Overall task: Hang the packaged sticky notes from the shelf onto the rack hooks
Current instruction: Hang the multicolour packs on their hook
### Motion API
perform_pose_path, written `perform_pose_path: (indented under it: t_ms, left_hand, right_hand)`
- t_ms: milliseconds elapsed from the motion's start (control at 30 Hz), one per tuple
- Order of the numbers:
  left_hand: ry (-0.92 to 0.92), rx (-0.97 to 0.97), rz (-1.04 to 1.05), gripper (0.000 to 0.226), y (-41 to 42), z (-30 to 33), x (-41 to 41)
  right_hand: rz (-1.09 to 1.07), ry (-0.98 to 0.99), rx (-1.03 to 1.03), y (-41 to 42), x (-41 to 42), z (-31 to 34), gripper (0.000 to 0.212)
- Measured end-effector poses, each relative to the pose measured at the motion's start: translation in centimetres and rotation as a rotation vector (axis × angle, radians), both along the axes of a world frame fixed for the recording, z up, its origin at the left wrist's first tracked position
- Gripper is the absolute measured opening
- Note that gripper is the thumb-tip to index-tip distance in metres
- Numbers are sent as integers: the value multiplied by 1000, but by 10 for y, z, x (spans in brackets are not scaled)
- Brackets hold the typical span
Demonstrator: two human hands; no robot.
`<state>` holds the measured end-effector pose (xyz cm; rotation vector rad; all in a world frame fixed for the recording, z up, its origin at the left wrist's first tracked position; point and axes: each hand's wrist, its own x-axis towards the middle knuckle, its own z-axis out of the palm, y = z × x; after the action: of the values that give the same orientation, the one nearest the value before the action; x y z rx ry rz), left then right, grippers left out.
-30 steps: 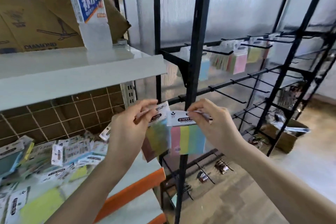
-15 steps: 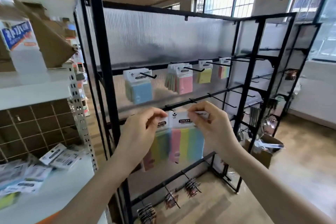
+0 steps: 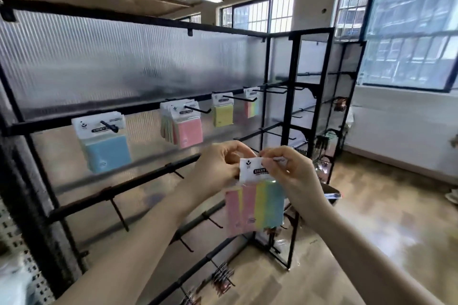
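Both hands hold a packaged multicolour sticky-note pack (image 3: 257, 203) up in front of the black rack (image 3: 153, 106), the left hand (image 3: 218, 168) and right hand (image 3: 292, 176) each pinching its white header card with curled fingers, below hooks already carrying blue (image 3: 104, 143), pink (image 3: 186, 126) and yellow packs (image 3: 223, 111).

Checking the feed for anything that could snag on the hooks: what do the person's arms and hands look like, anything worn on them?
Both forearms are bare right up to the frame edge, with no sleeves visible. The left hand and right hand wear no gloves, and no rings, watch or wristband are visible. Fingers look bare too; nails are too blurred to judge.
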<state>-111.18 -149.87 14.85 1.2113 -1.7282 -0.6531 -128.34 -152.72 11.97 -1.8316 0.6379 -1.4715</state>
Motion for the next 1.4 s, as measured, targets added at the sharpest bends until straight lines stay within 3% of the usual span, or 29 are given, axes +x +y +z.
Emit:
perform_pose_path:
  t_ms: [200,300,433,600,800,1200,1333,1400]
  left_hand:
    - [185,65,-126,3,-82,6,-26]
    - [177,80,-157,12,-128,11,-33]
    - [242,161,-195,23,-182,16,-35]
    - [293,200,-187,12,-234,11,-34]
    - [220,229,-97,13,-286,9,-46]
    - [255,221,116,21,-370,30,-90]
    - [135,134,236,38,-379,43,-108]
    - [34,78,234,35,-379,46,-116]
  right_hand:
    - [-55,71,25,-65,-28,9,7]
    - [-116,108,6,-108,-37,17,5]
    - [-176,109,-36,-164,-42,25,19]
    - [-206,115,-66,-220,-42,24,17]
    - [-99,140,-43,-277,-43,16,11]
    - [209,305,-103,-406,-81,38,4]
    - [309,209,-162,-430,-95,51,5]
    - [341,179,-226,-437,-101,56,13]
